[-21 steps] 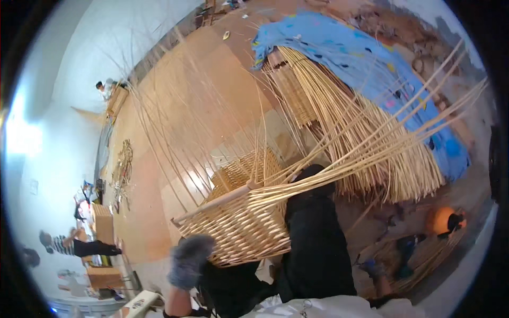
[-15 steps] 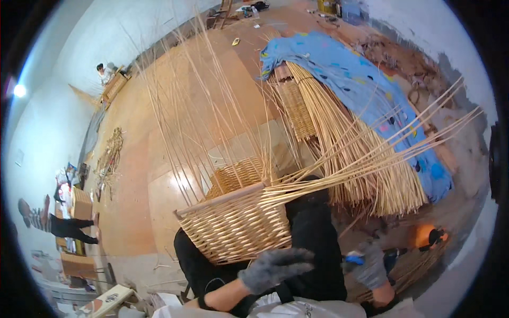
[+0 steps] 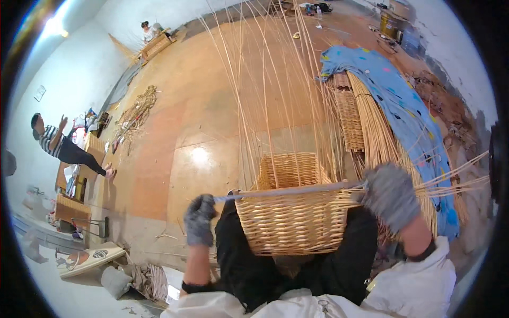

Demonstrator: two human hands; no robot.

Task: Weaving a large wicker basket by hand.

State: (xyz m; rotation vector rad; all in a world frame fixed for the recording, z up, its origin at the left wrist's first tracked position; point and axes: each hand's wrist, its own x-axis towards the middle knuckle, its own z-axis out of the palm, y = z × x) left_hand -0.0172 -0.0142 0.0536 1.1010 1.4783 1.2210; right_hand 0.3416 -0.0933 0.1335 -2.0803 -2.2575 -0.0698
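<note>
A half-woven wicker basket (image 3: 294,225) lies across my thighs, tall thin willow stakes standing up from its far side. Along its near top edge stretches a narrow bluish-grey strip (image 3: 225,197), which looks like a tape measure's blade. My left hand (image 3: 200,220), in a grey glove, is closed on the strip's left end, just beyond the basket's corner. At the right corner is my gloved right hand (image 3: 393,197), blurred, its fingers curled around the strip's other end. Whatever sits inside its palm is hidden. Long willow rods (image 3: 450,183) extend to the right behind that hand.
A large bundle of willow rods (image 3: 371,119) lies on the right, partly under a blue patterned cloth (image 3: 392,79). Beside it is a woven panel (image 3: 348,119). Scraps (image 3: 137,111) lie on the floor at left. One person (image 3: 55,140) stands at left; another (image 3: 150,34) sits far back.
Both hands have come up from below to the basket's two top corners, and the strip is now stretched between them. The basket appears farther right and more level as the view has turned.
</note>
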